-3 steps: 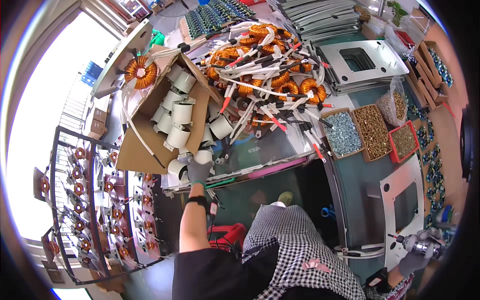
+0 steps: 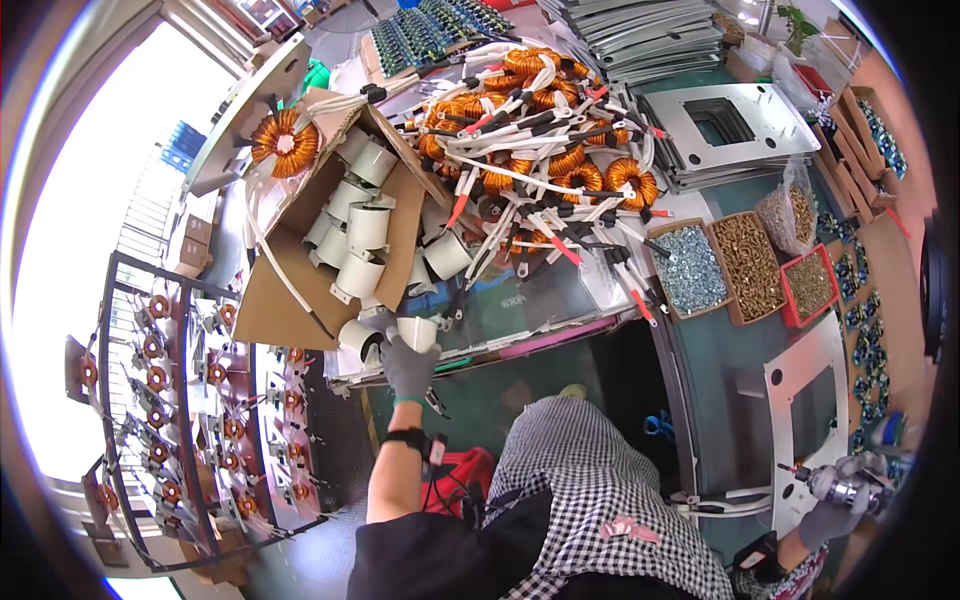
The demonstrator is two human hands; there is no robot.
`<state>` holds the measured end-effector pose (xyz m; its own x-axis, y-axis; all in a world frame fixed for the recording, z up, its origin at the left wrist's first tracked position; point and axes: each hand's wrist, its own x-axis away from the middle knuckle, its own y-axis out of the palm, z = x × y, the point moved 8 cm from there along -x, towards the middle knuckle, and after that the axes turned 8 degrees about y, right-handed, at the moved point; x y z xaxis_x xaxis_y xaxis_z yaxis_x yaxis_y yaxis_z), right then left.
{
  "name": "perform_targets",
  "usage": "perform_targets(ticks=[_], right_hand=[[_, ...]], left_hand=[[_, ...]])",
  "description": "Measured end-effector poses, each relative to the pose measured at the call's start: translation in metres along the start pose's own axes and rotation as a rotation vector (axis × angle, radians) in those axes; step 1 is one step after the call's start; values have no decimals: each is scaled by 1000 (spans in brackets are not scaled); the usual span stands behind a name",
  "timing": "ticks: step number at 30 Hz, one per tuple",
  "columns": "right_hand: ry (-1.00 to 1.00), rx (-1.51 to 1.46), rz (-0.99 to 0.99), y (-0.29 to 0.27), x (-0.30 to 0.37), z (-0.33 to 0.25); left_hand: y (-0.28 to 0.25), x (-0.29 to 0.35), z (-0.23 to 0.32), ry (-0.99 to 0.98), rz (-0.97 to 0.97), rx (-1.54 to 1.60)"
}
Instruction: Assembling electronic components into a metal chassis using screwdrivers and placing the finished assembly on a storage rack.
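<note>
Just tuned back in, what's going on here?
The person's gloved left hand holds a white cylindrical part near the table's front edge, beside an open cardboard box of similar parts. The gloved right hand grips a metal-bodied tool by the cut-out panel. Copper-coloured coils lie heaped behind the box's right side.

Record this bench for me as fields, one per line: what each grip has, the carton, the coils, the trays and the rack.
Left grip: grey-gloved, on a white cylinder
Right grip: grey-gloved, around a silver handheld tool
Carton: open, several more white cylinders inside
Coils: copper-coloured, heaped between carton and trays
Trays: three, one red, with silver pieces or brass-coloured pieces
Rack: dark-framed, at left, bearing more coils
</note>
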<state>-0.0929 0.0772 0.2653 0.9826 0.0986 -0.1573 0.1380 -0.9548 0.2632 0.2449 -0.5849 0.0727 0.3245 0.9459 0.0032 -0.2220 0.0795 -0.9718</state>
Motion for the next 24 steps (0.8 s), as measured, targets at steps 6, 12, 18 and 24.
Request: perform_targets(ticks=[6, 12, 18, 24], right_hand=[[-49, -74, -99, 7, -2, -1], [-100, -127, -69, 17, 7, -20], [-73, -208, 193, -30, 40, -44], [-112, -219, 283, -106, 72, -66]], left_hand=[[-91, 86, 122, 901, 478, 35], [-132, 180, 267, 1629, 531, 254], [-118, 293, 368, 2103, 582, 541], [-93, 379, 437, 2346, 445, 700]])
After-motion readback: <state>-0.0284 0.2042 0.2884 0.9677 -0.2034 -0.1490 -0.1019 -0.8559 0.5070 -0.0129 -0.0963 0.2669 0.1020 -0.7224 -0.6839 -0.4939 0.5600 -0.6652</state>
